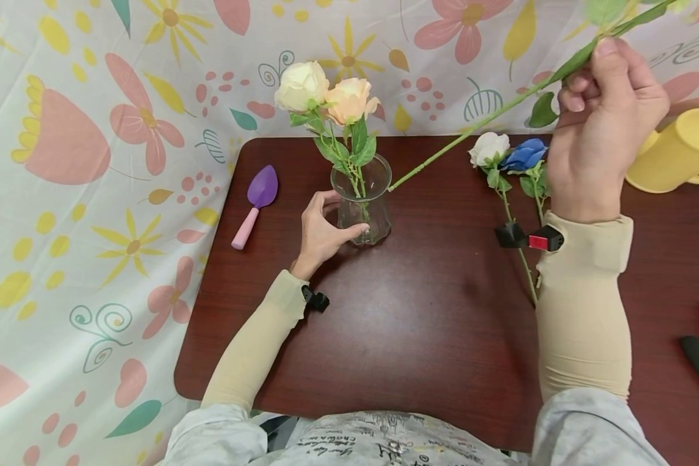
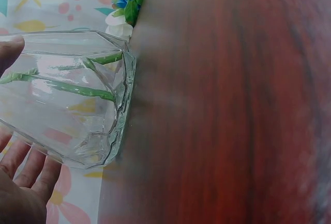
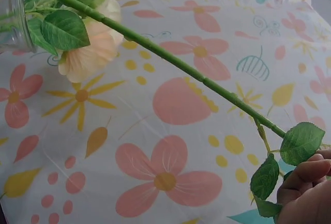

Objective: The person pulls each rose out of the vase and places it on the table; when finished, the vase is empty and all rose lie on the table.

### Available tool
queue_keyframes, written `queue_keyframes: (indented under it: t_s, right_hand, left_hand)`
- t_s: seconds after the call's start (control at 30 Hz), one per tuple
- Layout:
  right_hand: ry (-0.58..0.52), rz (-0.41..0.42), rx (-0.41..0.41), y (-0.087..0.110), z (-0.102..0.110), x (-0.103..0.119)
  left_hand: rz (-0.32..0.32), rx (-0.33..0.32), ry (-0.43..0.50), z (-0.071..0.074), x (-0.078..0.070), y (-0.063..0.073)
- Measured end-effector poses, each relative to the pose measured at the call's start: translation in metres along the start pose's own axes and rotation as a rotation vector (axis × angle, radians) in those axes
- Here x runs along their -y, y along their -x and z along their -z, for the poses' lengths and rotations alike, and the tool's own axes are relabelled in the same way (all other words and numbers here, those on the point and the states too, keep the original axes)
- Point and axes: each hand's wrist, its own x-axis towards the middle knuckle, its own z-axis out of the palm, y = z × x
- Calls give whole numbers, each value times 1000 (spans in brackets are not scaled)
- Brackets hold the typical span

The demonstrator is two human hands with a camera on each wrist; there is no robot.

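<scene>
L hand (image 1: pixel 321 233) on vase (image 1: pixel 380 215), R hand (image 1: pixel 608 110) on stem (image 1: pixel 468 134)

Vase, just above mid. of head view, looks hard, slick & breakable; L hand grips its sides (good spot). Stem, upper right, is pinched by R hand; prob. light & bendy, best held up high.

Glass vase (image 1: pixel 380 212), green stem (image 1: pixel 472 131)
Vase upright, two roses (image 1: pixel 352 101) inside — stem slanting, lower end near the rim.

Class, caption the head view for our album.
Left hand holds a clear glass vase; right hand grips a long green stem.
</scene>
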Motion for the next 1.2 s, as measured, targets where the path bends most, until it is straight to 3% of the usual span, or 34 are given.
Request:
queue_keyframes:
  t_s: [0.2, 0.37, 0.67, 1.2]
  right_hand:
    - [-26, -4, 37, -6, 9, 5]
    - [19, -11, 44, -10, 18, 8]
    - [154, -56, 41, -15, 39, 7]
    - [449, -142, 122, -22, 79, -8]
  left_hand:
    - [4, 3, 7, 0, 0, 0]
    - [2, 1, 6, 0, 1, 0]
    - [5, 6, 9, 0, 2, 0]
    - [5, 3, 7, 0, 3, -1]
